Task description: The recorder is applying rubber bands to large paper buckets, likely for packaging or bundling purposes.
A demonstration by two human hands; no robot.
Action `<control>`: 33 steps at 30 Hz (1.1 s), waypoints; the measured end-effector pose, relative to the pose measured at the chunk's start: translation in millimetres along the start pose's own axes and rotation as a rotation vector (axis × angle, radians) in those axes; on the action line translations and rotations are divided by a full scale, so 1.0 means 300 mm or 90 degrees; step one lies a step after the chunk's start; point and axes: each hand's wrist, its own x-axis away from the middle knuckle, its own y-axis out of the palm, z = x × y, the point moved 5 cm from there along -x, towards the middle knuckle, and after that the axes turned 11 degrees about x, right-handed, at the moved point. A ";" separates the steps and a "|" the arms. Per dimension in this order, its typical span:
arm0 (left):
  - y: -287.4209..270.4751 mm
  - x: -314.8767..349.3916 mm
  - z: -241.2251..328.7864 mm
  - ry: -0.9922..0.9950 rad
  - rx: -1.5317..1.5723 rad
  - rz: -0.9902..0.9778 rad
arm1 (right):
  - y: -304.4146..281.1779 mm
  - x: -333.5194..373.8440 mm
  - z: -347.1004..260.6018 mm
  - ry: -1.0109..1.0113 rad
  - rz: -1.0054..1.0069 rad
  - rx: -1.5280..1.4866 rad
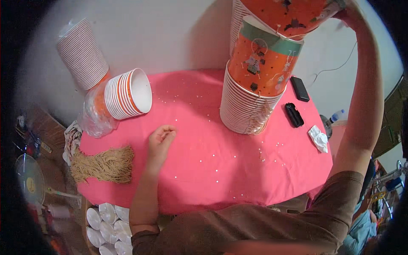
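At the upper right, my right hand (343,12) grips the side of a raised orange paper bucket (282,15) with dark bat prints. The frame's top edge cuts off part of both. Under it, another orange bucket (259,63) with a green band and skeleton prints sits on a tall stack of nested white-rimmed buckets (244,106). Tan strings hang down the stack's right side. My left hand (161,140) hovers over the pink cloth, its fingers curled in and nothing visible in them. Left of it lies a bundle of tan strings (104,165).
Nested buckets (127,94) lie sideways at the left beside a clear plastic bag (97,110); another bucket stack (83,53) leans behind. A black box (300,89), black case (294,115) and crumpled tissue (318,139) lie right. White bits dot the pink cloth (191,140). Clear cups (108,231) stand lower left.
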 end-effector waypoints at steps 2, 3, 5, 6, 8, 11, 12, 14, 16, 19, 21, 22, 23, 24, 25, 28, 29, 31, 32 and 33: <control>0.010 -0.010 0.001 0.009 0.012 0.000 | 0.042 0.009 -0.028 0.093 -0.093 -0.111; 0.007 -0.011 -0.004 0.008 0.011 -0.001 | 0.061 0.006 -0.029 0.175 -0.102 -0.052; 0.004 -0.014 -0.008 -0.011 -0.033 -0.005 | 0.068 -0.013 -0.021 0.213 -0.092 -0.030; 0.005 -0.014 -0.008 -0.011 -0.034 -0.006 | 0.067 -0.023 -0.007 0.248 -0.083 -0.010; 0.006 -0.011 -0.003 -0.005 -0.019 -0.002 | 0.048 -0.036 0.011 0.223 -0.095 -0.063; -0.004 -0.010 -0.001 0.007 -0.020 0.001 | -0.042 -0.083 0.064 0.095 -0.163 0.241; 0.010 -0.019 0.001 0.008 -0.014 -0.006 | -0.135 -0.115 0.132 -0.068 -0.221 0.717; 0.009 -0.012 0.010 -0.007 -0.018 0.000 | -0.091 -0.098 0.116 0.070 -0.165 0.108; 0.005 -0.001 0.006 -0.009 -0.014 0.006 | 0.070 -0.033 0.028 0.281 -0.153 0.006; 0.019 -0.013 0.000 -0.008 -0.017 -0.008 | 0.183 -0.025 0.097 0.251 -0.231 0.038; 0.008 -0.011 -0.005 -0.008 -0.028 -0.013 | 0.309 -0.006 0.091 0.313 -0.355 0.123; -0.009 -0.008 -0.010 -0.002 -0.012 0.005 | 0.364 0.036 0.023 0.329 -0.352 0.119; -0.013 -0.008 -0.010 0.007 0.006 0.018 | 0.359 0.047 0.022 0.329 -0.350 0.120; -0.012 -0.008 -0.006 0.007 0.006 0.017 | 0.358 0.057 0.030 0.336 -0.355 0.120; -0.008 -0.010 -0.006 -0.004 -0.005 0.017 | 0.361 0.069 0.043 0.345 -0.361 0.120; -0.006 -0.013 -0.011 -0.020 -0.017 0.008 | 0.378 0.100 0.073 0.321 -0.354 0.171; -0.007 -0.008 -0.008 -0.025 -0.020 0.002 | 0.392 0.112 0.089 0.302 -0.352 0.177; 0.006 0.000 0.009 -0.026 -0.031 0.009 | 0.406 0.138 0.122 0.267 -0.345 0.192; 0.012 -0.003 0.012 -0.026 -0.040 0.014 | 0.407 0.153 0.137 0.251 -0.340 0.202; 0.016 -0.010 0.005 -0.027 -0.040 0.012 | 0.404 0.165 0.148 0.234 -0.335 0.211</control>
